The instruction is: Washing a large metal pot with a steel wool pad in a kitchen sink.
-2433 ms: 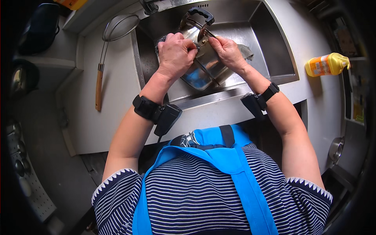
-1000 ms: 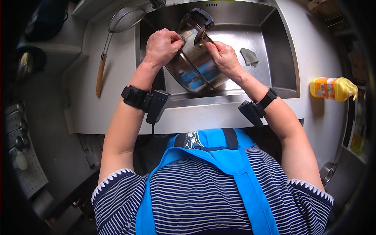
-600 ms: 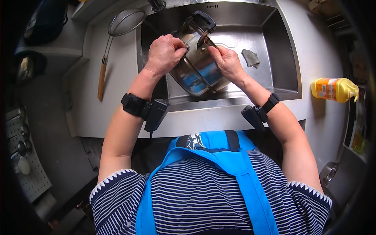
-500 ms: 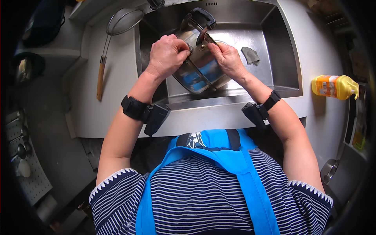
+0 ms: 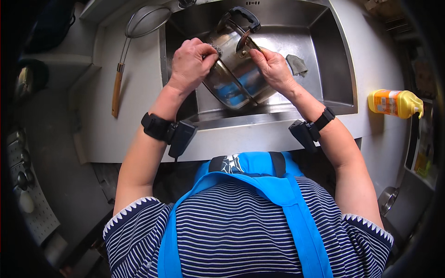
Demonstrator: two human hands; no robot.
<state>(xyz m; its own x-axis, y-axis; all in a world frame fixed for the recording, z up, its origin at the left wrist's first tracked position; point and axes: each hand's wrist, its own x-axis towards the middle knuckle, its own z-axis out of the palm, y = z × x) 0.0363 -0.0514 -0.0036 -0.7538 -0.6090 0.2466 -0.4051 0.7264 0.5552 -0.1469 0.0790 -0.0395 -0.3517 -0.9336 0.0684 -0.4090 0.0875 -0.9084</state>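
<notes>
A shiny stainless steel pot (image 5: pixel 238 58) leans tilted in the sink (image 5: pixel 287 39), with a dark loop handle (image 5: pixel 249 19) at its upper end. My right hand (image 5: pixel 276 69) grips the pot near the base of the handle, thumb on the near side and its other fingers mostly hidden. My left hand (image 5: pixel 192 65) is closed in a pinch at the pot's left edge. A bit of silvery steel wool scrubber (image 5: pixel 217 50) shows past its fingertips, against the metal. Blue from my apron is mirrored in the pot's side.
A crumpled grey-green cloth (image 5: pixel 297 66) lies on the sink floor, right of the pot. On the left counter (image 5: pixel 139 92) rests a wire strainer (image 5: pixel 118 88) with a wooden handle. A yellow pump bottle (image 5: pixel 396 104) lies on the right counter.
My left hand has shifted slightly up and left along the pot's edge with the scrubber. The pot has tipped a little, and my right hand has moved slightly right with it.
</notes>
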